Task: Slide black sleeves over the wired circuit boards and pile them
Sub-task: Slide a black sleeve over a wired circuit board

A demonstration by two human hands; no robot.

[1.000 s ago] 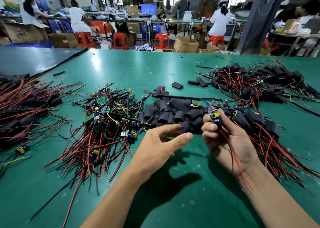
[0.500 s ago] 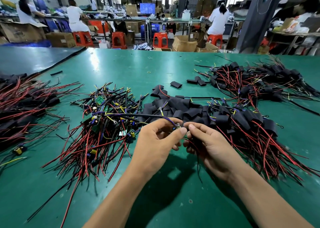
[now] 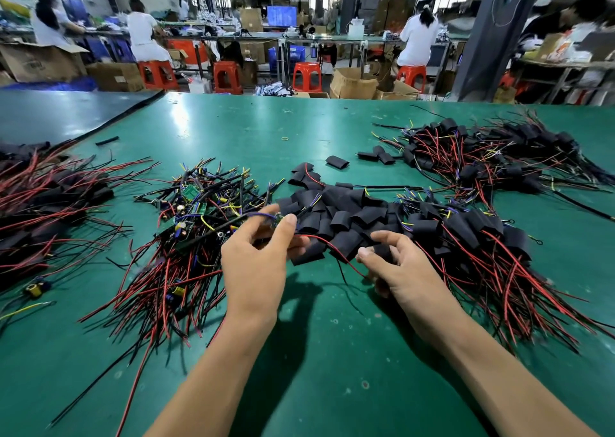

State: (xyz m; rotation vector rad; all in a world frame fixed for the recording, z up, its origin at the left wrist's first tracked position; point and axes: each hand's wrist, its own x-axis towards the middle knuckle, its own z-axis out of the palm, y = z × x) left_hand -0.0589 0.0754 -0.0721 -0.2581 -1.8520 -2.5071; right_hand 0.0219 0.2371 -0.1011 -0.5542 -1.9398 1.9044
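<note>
The left hand [image 3: 256,267] is pinching a wired circuit board [image 3: 277,218] between thumb and forefinger, just beside the heap of loose black sleeves [image 3: 336,210] lying mid-counter [image 3: 299,370]. Its red wire [image 3: 332,253] is trailing under the right hand [image 3: 411,280], whose fingers are curling at the heap's near side; whether they are gripping a sleeve cannot be told. The bare boards [image 3: 199,210] are lying towards the counter's left edge, the sleeved boards [image 3: 472,237] towards its right edge
</note>
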